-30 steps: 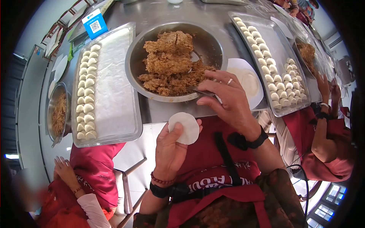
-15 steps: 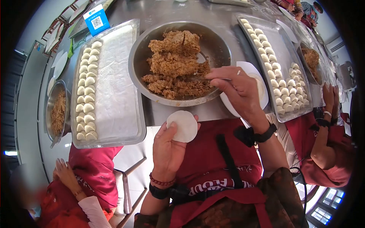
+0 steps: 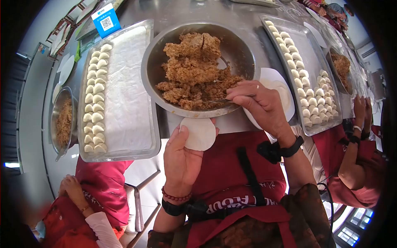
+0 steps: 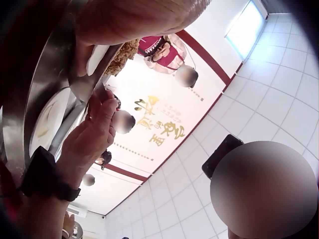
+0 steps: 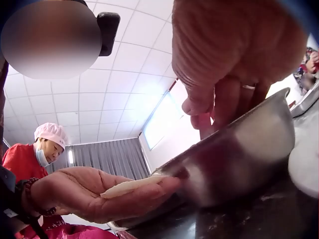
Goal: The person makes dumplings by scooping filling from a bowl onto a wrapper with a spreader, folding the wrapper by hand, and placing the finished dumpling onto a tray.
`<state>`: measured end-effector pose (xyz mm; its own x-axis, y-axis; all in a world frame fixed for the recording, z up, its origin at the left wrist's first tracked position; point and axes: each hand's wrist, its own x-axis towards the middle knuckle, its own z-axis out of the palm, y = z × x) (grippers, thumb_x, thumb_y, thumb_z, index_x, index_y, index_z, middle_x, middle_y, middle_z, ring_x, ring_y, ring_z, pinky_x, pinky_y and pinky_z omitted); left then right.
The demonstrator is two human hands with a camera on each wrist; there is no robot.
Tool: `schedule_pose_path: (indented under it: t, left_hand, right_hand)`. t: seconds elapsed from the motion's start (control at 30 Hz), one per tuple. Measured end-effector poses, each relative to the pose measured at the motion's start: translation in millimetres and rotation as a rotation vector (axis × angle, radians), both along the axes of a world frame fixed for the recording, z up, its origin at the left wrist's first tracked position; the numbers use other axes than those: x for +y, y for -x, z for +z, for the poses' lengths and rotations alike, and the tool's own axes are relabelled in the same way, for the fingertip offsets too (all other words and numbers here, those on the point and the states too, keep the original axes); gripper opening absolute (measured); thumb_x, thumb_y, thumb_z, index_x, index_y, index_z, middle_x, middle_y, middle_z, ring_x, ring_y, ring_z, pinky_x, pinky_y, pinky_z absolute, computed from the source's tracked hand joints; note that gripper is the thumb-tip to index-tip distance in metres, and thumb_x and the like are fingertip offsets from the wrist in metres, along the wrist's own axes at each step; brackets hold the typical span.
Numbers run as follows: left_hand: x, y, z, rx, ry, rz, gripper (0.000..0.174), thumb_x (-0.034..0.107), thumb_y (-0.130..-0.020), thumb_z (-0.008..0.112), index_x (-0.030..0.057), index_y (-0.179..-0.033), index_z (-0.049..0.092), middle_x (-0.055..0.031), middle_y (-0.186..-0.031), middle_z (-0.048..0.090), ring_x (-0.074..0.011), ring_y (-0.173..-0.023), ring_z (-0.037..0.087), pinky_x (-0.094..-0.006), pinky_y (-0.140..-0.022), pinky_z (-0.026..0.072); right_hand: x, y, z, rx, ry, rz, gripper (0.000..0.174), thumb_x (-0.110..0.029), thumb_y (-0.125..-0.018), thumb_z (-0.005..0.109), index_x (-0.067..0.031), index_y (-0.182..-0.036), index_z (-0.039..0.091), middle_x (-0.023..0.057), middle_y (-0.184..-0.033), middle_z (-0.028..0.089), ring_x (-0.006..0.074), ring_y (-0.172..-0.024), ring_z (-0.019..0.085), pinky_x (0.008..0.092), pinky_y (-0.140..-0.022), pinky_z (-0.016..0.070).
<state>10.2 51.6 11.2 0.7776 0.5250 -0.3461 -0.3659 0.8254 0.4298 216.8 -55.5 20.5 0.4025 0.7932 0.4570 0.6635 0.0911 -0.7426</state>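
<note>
My left hand (image 3: 182, 153) carries a round white dough wrapper (image 3: 200, 133) flat on its fingers, just below the near rim of a large metal bowl (image 3: 149, 84). The right wrist view shows the wrapper (image 5: 132, 185) lying on the nearly straight fingers of that hand (image 5: 89, 196) beside the bowl's wall (image 5: 239, 154). Brown minced filling (image 3: 192, 68) is heaped in the bowl. My right hand (image 3: 258, 103) grips a thin metal utensil (image 3: 225, 100) whose tip is in the filling at the near right side.
A steel tray (image 3: 122, 153) with rows of dumplings (image 3: 93, 99) lies left of the bowl, and a second tray (image 3: 312, 53) of dumplings lies right. A white plate (image 3: 285, 93) of wrappers sits under my right hand. People in red sit at left (image 3: 103, 182) and right (image 3: 355, 161).
My left hand has lifted the wrapper up to the bowl's near rim. My right hand reached into the filling with the utensil and has drawn back toward the near right rim.
</note>
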Motion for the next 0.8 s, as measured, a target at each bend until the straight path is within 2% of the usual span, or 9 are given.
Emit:
schedule_pose_path:
  t: [0.1, 0.2, 0.3, 0.4, 0.5, 0.6, 0.7, 0.8]
  left_hand:
    - [2.6, 1.7, 1.7, -0.006, -0.005, 0.010, 0.043, 0.017, -0.104, 0.042, -0.0080, -0.139, 0.038, -0.0247, -0.137, 0.051, -0.0426, -0.129, 0.050, -0.0577, -0.110, 0.0411]
    - [4.1, 3.7, 2.2, -0.003, 0.001, 0.017, 0.043, 0.018, -0.104, 0.042, -0.0080, -0.139, 0.039, -0.0246, -0.138, 0.051, -0.0423, -0.129, 0.050, -0.0580, -0.110, 0.0408]
    - [4.8, 3.9, 0.5, -0.019, 0.009, 0.013, 0.043, 0.018, -0.104, 0.042, -0.0078, -0.139, 0.039, -0.0246, -0.138, 0.051, -0.0420, -0.129, 0.050, -0.0582, -0.110, 0.0404]
    - [5.4, 3.9, 2.0, -0.027, 0.013, 0.015, 0.044, 0.018, -0.104, 0.041, -0.0077, -0.139, 0.038, -0.0244, -0.139, 0.050, -0.0418, -0.129, 0.049, -0.0583, -0.110, 0.0402]
    - [6.4, 3.6, 2.0, -0.027, 0.017, 0.016, 0.044, 0.018, -0.104, 0.041, -0.0074, -0.141, 0.037, -0.0243, -0.140, 0.050, -0.0418, -0.129, 0.049, -0.0582, -0.110, 0.0401]
    - [5.7, 2.9, 1.2, -0.014, 0.022, 0.015, 0.045, 0.018, -0.104, 0.040, -0.0070, -0.142, 0.036, -0.0243, -0.140, 0.049, -0.0419, -0.129, 0.049, -0.0579, -0.111, 0.0401]
    - [4.0, 1.4, -1.0, -0.032, 0.028, -0.006, 0.046, 0.018, -0.105, 0.040, -0.0065, -0.143, 0.034, -0.0244, -0.140, 0.049, -0.0423, -0.129, 0.049, -0.0578, -0.111, 0.0397]
    - [0.7, -1.7, -1.5, -0.037, 0.028, -0.035, 0.047, 0.018, -0.104, 0.040, -0.0060, -0.144, 0.033, -0.0244, -0.141, 0.049, -0.0428, -0.129, 0.049, -0.0581, -0.112, 0.0387]
  right_hand:
    - [-4.7, 3.5, 7.3, 0.252, 0.064, -0.100, 0.012, -0.012, -0.092, 0.067, -0.0039, -0.099, 0.073, 0.0071, -0.097, 0.073, 0.0160, -0.089, 0.068, 0.0278, -0.081, 0.0526]
    - [-5.6, 4.8, 10.9, 0.330, -0.013, -0.144, 0.013, -0.013, -0.093, 0.067, -0.0043, -0.100, 0.073, 0.0063, -0.099, 0.073, 0.0118, -0.087, 0.067, 0.0242, -0.077, 0.0523]
    - [-0.4, 10.3, 10.5, 0.326, -0.050, -0.158, 0.012, -0.013, -0.093, 0.067, -0.0050, -0.100, 0.074, 0.0059, -0.098, 0.073, 0.0121, -0.088, 0.066, 0.0254, -0.078, 0.0521]
    - [4.7, 14.1, 7.6, 0.297, -0.001, -0.083, 0.012, -0.013, -0.093, 0.067, -0.0050, -0.099, 0.074, 0.0057, -0.097, 0.073, 0.0136, -0.089, 0.066, 0.0268, -0.080, 0.0520]
    - [1.4, 7.0, 1.7, 0.088, 0.090, 0.031, 0.015, -0.010, -0.098, 0.059, -0.0008, -0.106, 0.069, 0.0082, -0.104, 0.073, 0.0128, -0.099, 0.066, 0.0276, -0.092, 0.0501]
    - [0.0, 4.9, 4.5, 0.122, 0.053, -0.071, 0.012, -0.013, -0.094, 0.066, -0.0055, -0.098, 0.074, 0.0063, -0.098, 0.074, 0.0174, -0.093, 0.066, 0.0288, -0.081, 0.0523]
    - [-2.0, -0.1, 12.7, 0.234, 0.000, -0.146, 0.012, -0.014, -0.093, 0.066, -0.0062, -0.098, 0.074, 0.0070, -0.099, 0.074, 0.0184, -0.093, 0.066, 0.0298, -0.082, 0.0525]
    - [-0.6, -1.8, 6.1, 0.098, 0.042, -0.146, 0.012, -0.014, -0.093, 0.065, -0.0064, -0.098, 0.074, 0.0073, -0.098, 0.074, 0.0182, -0.093, 0.067, 0.0295, -0.082, 0.0526]
